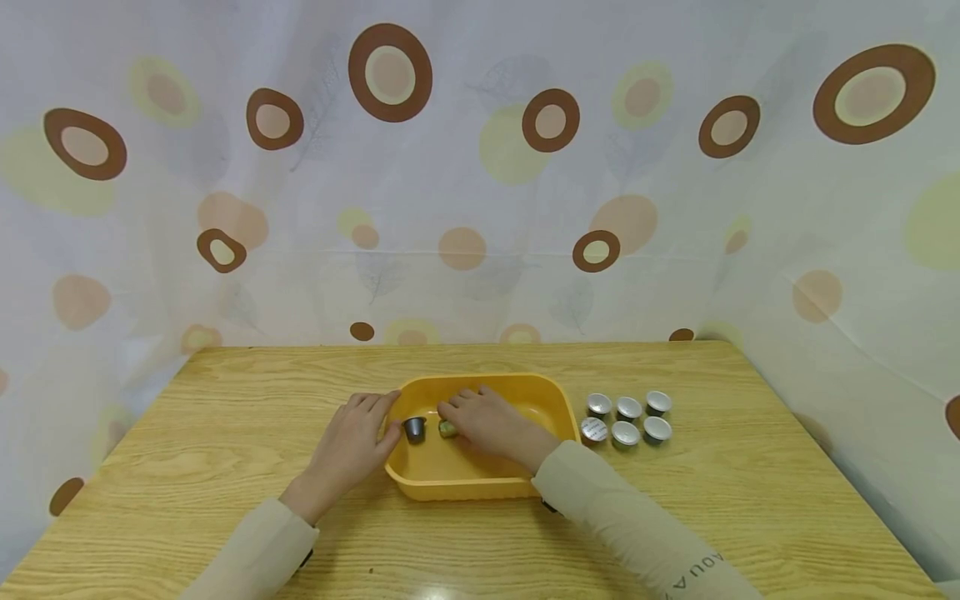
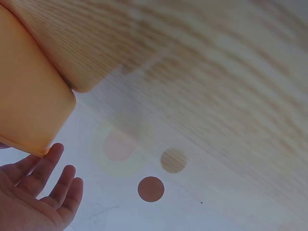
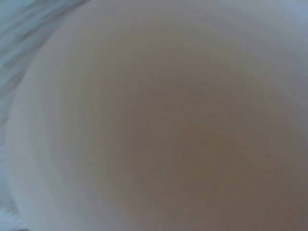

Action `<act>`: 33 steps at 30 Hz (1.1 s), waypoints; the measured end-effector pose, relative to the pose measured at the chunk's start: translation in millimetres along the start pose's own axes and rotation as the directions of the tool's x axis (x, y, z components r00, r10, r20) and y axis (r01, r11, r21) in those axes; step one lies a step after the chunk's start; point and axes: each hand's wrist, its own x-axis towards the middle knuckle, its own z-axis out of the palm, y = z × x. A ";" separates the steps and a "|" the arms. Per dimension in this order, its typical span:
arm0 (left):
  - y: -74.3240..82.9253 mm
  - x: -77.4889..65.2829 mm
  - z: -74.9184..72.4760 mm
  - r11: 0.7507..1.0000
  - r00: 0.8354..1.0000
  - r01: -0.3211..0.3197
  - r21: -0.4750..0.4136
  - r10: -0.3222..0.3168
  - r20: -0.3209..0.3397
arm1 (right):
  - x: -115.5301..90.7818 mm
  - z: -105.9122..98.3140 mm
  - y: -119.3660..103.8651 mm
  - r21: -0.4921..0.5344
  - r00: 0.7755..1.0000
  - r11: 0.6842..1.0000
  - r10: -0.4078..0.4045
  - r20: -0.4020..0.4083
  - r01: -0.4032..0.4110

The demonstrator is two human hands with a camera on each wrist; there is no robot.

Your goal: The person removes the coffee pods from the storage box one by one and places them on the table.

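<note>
My left hand [image 1: 354, 442] holds the left rim of a yellow plastic basin [image 1: 480, 490], thumb at the rim; in the left wrist view its other fingers [image 2: 71, 192] are loosely bent outside the basin. Inside the basin, my right hand [image 1: 491, 423] pinches a greenish-gold coffee capsule [image 1: 447, 429], partly hidden by the fingers. A dark coffee capsule [image 1: 415, 429] lies to the left of it on the basin floor. A blurred pale surface fills most of the right wrist view, where the hand does not show.
Several coffee capsules [image 1: 626, 433] with pale lids stand in two rows on the wooden table [image 1: 750, 500], just right of the basin. A patterned curtain [image 1: 465, 183] hangs behind the table and along its sides.
</note>
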 end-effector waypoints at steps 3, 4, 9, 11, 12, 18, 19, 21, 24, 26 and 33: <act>0.1 0.1 -0.3 1.000 1.000 -0.002 0.002 0.002 -0.002 | -0.2 -0.4 0.0 0.003 1.000 1.000 0.003 0.003 -0.003; 0.1 0.1 -0.3 1.000 1.000 -0.003 0.003 0.003 -0.003 | -0.3 -0.6 0.1 0.002 1.000 1.000 0.003 0.002 -0.003; 0.0 0.0 -0.5 1.000 1.000 -0.005 0.004 0.005 0.001 | -1.1 -1.6 0.4 -0.013 1.000 1.000 0.002 -0.002 -0.002; -0.1 -0.1 -0.4 1.000 1.000 -0.005 0.004 0.005 0.003 | -1.8 -2.5 0.3 -0.022 1.000 1.000 -0.001 0.000 0.001; -0.1 -0.2 -0.4 1.000 1.000 -0.004 0.003 0.004 0.003 | -2.2 -2.7 0.2 -0.025 1.000 1.000 -0.003 0.002 0.003; 0.9 -0.3 -1.2 1.000 1.000 -0.004 0.003 0.004 0.000 | -4.8 -5.6 -0.5 -0.022 1.000 1.000 -0.015 -0.002 0.015; 1.1 -0.2 -1.4 1.000 1.000 -0.004 0.003 0.004 -0.001 | -5.1 -6.0 -0.6 -0.019 1.000 1.000 -0.017 -0.005 0.017; 1.5 -0.2 -1.5 1.000 1.000 -0.004 0.004 0.004 -0.002 | -5.7 -6.5 -0.5 -0.017 1.000 1.000 -0.019 -0.009 0.019; 1.6 -0.2 -1.5 1.000 1.000 -0.002 0.005 0.002 -0.001 | -6.7 -7.5 -0.2 -0.026 1.000 0.999 -0.022 -0.019 0.022; 1.7 -0.3 -1.7 1.000 1.000 -0.001 0.005 0.001 -0.001 | -7.4 -8.0 0.2 -0.031 0.999 0.999 -0.023 -0.027 0.022; 2.2 -0.2 -2.7 1.000 1.000 0.002 0.006 -0.002 0.007 | -11.6 -9.1 1.2 -0.056 0.997 0.998 -0.044 -0.059 0.040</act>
